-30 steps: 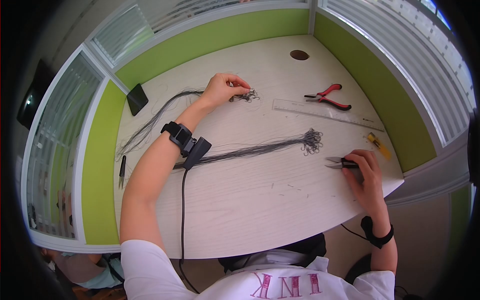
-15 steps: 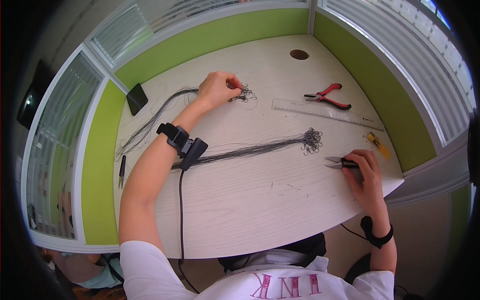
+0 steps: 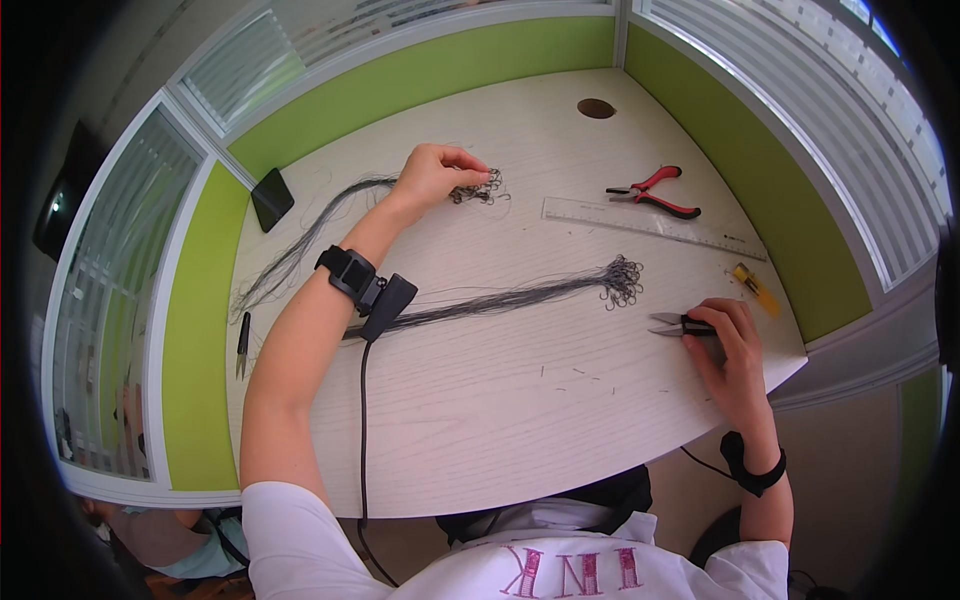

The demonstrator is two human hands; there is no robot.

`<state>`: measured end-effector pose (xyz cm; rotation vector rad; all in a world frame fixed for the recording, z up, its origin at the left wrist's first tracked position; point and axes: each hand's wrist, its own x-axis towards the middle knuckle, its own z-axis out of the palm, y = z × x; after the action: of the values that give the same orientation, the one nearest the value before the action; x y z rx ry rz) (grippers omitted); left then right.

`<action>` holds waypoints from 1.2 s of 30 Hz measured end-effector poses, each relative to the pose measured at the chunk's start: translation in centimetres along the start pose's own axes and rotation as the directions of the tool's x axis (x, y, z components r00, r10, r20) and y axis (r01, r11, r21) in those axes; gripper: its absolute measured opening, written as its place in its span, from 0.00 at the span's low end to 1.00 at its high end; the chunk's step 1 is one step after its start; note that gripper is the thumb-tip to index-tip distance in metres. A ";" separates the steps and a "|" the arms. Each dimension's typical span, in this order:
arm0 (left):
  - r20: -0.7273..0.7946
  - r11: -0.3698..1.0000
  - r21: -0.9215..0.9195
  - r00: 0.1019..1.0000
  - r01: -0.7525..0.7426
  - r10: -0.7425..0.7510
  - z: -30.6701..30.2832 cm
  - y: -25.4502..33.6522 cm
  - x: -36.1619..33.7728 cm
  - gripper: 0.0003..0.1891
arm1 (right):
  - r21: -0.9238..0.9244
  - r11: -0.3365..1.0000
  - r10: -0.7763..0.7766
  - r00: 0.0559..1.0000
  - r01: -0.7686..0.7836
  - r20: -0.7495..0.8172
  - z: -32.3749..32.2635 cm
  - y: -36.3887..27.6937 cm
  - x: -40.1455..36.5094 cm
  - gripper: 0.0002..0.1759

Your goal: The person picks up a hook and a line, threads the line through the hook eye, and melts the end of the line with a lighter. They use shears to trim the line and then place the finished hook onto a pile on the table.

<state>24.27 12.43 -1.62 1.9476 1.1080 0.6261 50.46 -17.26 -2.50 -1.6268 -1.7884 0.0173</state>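
Note:
At the far side of the desk, my left hand (image 3: 436, 178) pinches a fish hook at the edge of a hook cluster (image 3: 478, 194). The dark lines (image 3: 325, 222) tied to those hooks trail away to the left. My right hand (image 3: 735, 350) rests near the right edge, fingers wrapped round black-handled thread snips (image 3: 683, 324). Their blades point left and stand apart. Between the hands lies a second bundle of lines (image 3: 500, 300), ending in a thick cluster of hooks (image 3: 623, 282) just beyond the snips' blades.
Red-handled pliers (image 3: 655, 192) lie behind a clear ruler (image 3: 650, 228). A yellow cutter (image 3: 757, 290) is near the right edge. At left are a second pair of snips (image 3: 243, 345) and a black phone-like slab (image 3: 272, 199). Green partitions (image 3: 440, 75) enclose the desk; clippings are scattered in front.
My left fingers have shifted slightly right and up over the hook cluster, and several hooks there sit differently. My right hand and the snips stay put.

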 end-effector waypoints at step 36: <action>-0.229 0.914 -0.291 0.948 -0.284 0.221 -0.3 0.1 -0.3 0.07 | -0.006 1.000 -0.001 1.000 0.001 0.007 -0.1 -0.2 0.0 0.15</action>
<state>23.94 12.25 -1.35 1.7839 0.8060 1.0859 50.34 -17.40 -2.33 -1.6317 -1.7960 0.0171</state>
